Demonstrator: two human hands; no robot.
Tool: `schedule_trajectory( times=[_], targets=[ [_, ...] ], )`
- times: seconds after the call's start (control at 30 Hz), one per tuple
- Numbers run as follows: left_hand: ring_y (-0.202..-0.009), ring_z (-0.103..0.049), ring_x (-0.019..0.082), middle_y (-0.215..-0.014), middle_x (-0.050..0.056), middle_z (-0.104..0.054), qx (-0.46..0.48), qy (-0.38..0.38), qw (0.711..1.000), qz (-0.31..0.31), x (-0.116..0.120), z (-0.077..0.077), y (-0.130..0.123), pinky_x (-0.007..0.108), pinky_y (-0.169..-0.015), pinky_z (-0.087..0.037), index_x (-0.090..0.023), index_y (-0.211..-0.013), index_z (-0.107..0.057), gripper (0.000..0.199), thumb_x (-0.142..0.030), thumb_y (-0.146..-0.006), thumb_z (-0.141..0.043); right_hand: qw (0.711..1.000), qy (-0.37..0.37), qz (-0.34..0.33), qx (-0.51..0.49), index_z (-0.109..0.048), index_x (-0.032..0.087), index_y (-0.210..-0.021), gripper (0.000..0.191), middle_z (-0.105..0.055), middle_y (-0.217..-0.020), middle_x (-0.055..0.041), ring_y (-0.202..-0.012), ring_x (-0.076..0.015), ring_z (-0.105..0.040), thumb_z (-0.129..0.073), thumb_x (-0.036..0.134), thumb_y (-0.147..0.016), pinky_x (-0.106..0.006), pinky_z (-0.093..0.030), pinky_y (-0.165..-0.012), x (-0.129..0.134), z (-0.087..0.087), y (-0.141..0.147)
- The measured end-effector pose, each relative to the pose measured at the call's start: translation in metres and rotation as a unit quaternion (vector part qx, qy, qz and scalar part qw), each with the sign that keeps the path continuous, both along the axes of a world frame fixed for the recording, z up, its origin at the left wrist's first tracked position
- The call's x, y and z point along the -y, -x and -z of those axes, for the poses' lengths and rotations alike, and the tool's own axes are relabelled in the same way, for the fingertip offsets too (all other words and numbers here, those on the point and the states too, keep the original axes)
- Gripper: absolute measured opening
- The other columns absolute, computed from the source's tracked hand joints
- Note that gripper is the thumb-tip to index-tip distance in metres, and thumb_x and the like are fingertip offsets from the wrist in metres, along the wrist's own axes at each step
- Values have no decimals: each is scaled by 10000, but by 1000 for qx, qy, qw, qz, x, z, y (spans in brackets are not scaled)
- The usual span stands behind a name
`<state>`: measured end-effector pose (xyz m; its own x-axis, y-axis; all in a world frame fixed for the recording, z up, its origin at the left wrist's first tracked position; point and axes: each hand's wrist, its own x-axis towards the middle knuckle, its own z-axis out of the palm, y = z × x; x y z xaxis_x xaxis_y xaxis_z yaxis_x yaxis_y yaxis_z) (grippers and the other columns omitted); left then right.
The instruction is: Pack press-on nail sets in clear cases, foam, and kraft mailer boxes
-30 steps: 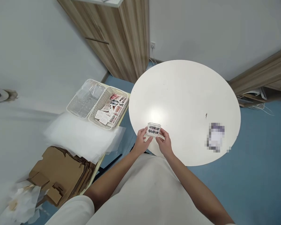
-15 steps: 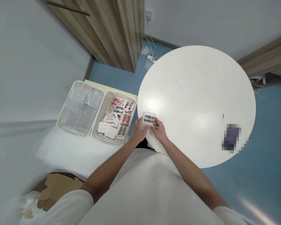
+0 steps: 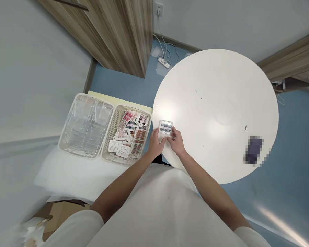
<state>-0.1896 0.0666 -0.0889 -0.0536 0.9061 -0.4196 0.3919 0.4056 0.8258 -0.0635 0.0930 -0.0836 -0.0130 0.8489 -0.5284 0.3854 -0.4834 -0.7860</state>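
Note:
At the near left edge of the round white table (image 3: 221, 92), both hands hold a small clear plastic case (image 3: 166, 122). Inside it sits a card with two rows of dark, shiny press-on nails (image 3: 166, 128). My left hand (image 3: 156, 142) grips the case's left and lower side, its thumb along the bottom edge. My right hand (image 3: 176, 141) has its fingers curled round the lower right corner. The fingertips underneath are hidden. Whether the case is fully closed is too small to tell.
Left of the table, a white basket (image 3: 61, 139) holds stacked clear plastic cases. Beside it another basket (image 3: 110, 127) holds several nail cards. A blurred dark object (image 3: 253, 149) lies at the table's right. A power strip (image 3: 163, 62) with cables lies on the floor by the cabinet (image 3: 123, 37).
The case and both hands have shifted very slightly to the right in view. The camera's view has turned a little. Both hands keep hold of the case.

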Motion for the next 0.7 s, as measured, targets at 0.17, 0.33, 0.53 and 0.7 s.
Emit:
schedule_trajectory(
  times=[0.17,0.33,0.53,0.7],
  targets=[
    [-1306,-163,234,-1417,102,-166,12,-4,1000,13,7,2,-2,418,-1031,-255,-229,-1353,-113,636,-388,-822,-426,1000,7,-10,4,-262,259,-1319,690,-361,-1190,-76,-1007,-199,-443,-542,274,-688,-336,-468,-769,3,2,0],
    [-1317,-127,230,-1452,87,-25,26,-2,1000,6,14,3,-4,413,-1047,-221,-240,-1367,39,741,-363,-819,-444,1000,-1,-18,-17,-111,299,-1360,825,-278,-1296,-72,-1109,-209,-397,-576,298,-678,-372,-431,-861,11,4,-4],
    [-1323,-98,229,-1459,58,14,26,11,999,-23,39,-3,-11,411,-1051,-204,-261,-1370,33,752,-340,-809,-462,994,26,-47,-97,-32,329,-1363,877,-139,-1427,-43,-1279,-221,-239,-590,302,-687,-420,-309,-989,31,-14,-18],
    [-1292,-221,240,-1430,83,-186,35,-10,998,-59,76,-14,-20,405,-1022,-266,-240,-1350,-190,642,-361,-792,-482,987,61,-62,-133,-73,317,-1364,870,-118,-1445,-47,-1277,-220,-268,-604,301,-675,-415,-304,-999,59,-36,-42]
  ],
)
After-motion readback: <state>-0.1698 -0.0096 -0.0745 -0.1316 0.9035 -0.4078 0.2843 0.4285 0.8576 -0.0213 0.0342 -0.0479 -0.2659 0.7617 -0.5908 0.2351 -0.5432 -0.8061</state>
